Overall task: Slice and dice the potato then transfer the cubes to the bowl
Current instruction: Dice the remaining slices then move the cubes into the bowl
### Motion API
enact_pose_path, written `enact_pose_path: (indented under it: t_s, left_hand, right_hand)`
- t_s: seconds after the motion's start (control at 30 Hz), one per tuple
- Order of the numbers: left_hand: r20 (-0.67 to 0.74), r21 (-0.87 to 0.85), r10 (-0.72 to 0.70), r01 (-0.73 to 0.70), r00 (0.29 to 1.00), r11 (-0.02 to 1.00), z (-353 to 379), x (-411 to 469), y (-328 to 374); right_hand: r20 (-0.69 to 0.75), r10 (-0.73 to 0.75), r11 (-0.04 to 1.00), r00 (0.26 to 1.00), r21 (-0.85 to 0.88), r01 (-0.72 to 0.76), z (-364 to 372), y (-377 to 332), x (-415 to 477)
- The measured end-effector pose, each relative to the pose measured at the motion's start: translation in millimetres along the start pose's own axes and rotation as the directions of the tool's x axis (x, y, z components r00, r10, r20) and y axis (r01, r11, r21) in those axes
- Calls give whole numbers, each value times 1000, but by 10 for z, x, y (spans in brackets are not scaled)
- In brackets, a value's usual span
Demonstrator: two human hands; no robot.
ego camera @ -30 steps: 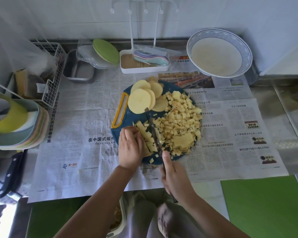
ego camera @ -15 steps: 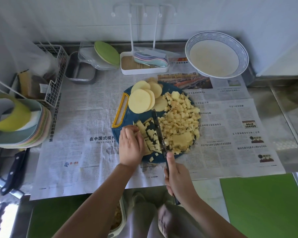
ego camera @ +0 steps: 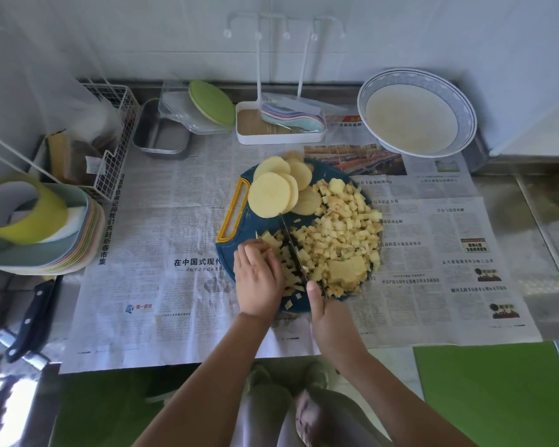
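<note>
The potato strips (ego camera: 286, 264) I'm dicing lie at the near side of the cutting board (ego camera: 239, 250), mid-bench, with cubes (ego camera: 339, 233) heaped to their right. They look firm but wet and slippery, so they are best pinned from above. My left hand (ego camera: 259, 282) curls its fingers down on them. My right hand (ego camera: 329, 324) has its fingers clamped on the knife (ego camera: 292, 250), whose blade is now nearer the left hand than half a second ago. The bowl (ego camera: 415, 74) waits at the far right corner.

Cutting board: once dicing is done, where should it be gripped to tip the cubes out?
Probably by the yellow handle slot on the cutting board's left edge, coming from the left: it is shaped for fingers and sits clear of the cubes and slices.
</note>
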State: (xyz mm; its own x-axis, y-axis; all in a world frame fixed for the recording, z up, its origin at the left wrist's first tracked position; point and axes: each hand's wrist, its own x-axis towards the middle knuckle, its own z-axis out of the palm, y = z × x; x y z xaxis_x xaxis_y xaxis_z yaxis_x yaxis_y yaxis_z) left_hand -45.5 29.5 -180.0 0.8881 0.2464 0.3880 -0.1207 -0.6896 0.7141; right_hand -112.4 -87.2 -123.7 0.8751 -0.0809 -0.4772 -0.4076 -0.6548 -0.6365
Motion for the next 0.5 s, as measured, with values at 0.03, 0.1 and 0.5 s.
enact_pose_path:
  t_s: [0.03, 0.1, 0.5]
  left_hand:
    - [-8, -3, -18, 18, 1000, 1000, 15, -7, 12]
    - [-14, -11, -57, 57, 998, 998, 26, -19, 33]
    - [0, -38, -107, 107, 994, 993, -51, -23, 73]
  right_hand:
    - [1, 5, 1000, 1000, 7, -5, -42, -2, 34]
    - [-10, -27, 1000, 1000, -13, 27, -99, -4, 68]
    - [10, -76, 990, 997, 116, 75, -268, 90, -51]
